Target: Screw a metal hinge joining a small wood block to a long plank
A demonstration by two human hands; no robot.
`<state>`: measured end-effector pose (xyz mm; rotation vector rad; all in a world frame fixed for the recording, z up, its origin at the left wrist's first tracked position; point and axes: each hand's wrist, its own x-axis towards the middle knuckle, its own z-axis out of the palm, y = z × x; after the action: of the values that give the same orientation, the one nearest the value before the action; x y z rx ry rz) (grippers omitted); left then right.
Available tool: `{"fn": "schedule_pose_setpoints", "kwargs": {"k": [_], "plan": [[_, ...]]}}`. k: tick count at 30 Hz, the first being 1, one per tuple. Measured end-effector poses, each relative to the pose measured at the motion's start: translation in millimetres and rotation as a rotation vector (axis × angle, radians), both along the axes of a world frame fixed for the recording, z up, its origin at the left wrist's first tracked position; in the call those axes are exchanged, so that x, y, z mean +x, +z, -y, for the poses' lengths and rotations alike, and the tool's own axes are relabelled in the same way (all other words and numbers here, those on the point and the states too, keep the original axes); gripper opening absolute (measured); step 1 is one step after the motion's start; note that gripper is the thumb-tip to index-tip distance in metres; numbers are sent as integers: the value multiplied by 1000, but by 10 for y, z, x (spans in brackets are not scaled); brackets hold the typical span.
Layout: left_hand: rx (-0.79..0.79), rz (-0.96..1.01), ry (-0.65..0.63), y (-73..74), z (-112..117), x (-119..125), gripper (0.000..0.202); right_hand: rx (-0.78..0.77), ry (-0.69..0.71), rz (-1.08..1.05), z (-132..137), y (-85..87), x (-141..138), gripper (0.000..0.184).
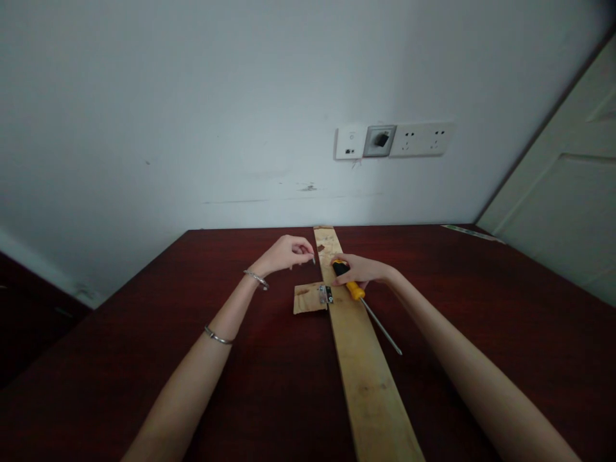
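Observation:
Between thumb and forefinger, my left hand pinches a small, thin metal piece that looks like a screw. It is held just left of a long wooden board. My right hand, resting over the board, is closed round the black and yellow handle of a screwdriver, whose shaft slants down toward the near right. A short wooden piece sits against the board's left edge. A metal hinge lies across the joint between the two pieces.
The dark red tabletop reaches a pale wall with a row of sockets. At the far right lies a thin flat strip, near a white panelled door.

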<state>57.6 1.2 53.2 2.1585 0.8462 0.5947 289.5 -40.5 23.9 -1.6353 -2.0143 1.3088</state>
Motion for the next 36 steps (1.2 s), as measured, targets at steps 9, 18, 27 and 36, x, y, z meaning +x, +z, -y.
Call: {"fn": "schedule_pose_setpoints", "kwargs": {"k": [9,18,27,36], "plan": [[-240,-159,293,-322,-526,-1118,26,3,-15,-1,19,-19,-9,60],[-266,-301,351,-569,-703,-1451,33,49,-55,-15,23,39,4,61],[-170,-381,340,-514,-680,-1351,32,173,-135,-110,87,249,24,52],[173,-270,127,-69,-298,-445,14,487,-307,-326,351,778,49,55]]}}
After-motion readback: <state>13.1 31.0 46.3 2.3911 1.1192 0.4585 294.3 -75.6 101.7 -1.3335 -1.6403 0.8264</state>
